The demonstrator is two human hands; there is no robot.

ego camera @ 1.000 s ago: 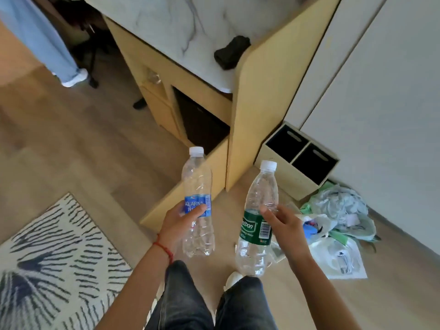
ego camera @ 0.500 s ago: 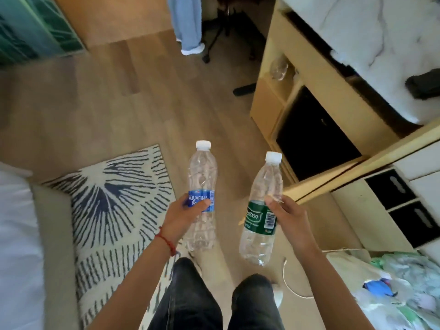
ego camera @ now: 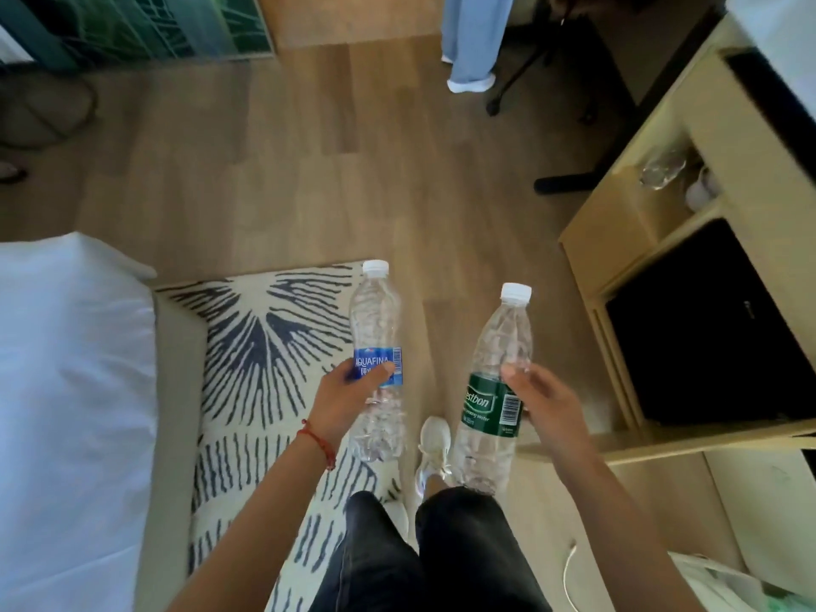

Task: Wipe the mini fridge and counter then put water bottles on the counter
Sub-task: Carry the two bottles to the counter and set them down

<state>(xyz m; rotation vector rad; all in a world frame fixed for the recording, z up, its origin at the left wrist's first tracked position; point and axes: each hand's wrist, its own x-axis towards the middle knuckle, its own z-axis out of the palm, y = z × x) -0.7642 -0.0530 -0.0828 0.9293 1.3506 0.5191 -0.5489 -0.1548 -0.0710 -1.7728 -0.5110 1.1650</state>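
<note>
My left hand grips a clear water bottle with a blue Aquafina label, held upright over the patterned rug. My right hand grips a second clear bottle with a green label, also upright, above the wooden floor. Both have white caps. The black mini fridge sits in the light wooden cabinet at the right, its wooden door swung open. Only a white sliver of the marble counter shows at the top right corner.
A bed with white sheets fills the left. A blue and white patterned rug lies beneath me. Another person's leg in light blue trousers stands at the top by a chair base. Plastic bags lie bottom right.
The view has swung left and away from the counter, bringing the bed and rug into sight. Both hands still hold their bottles in front of me.
</note>
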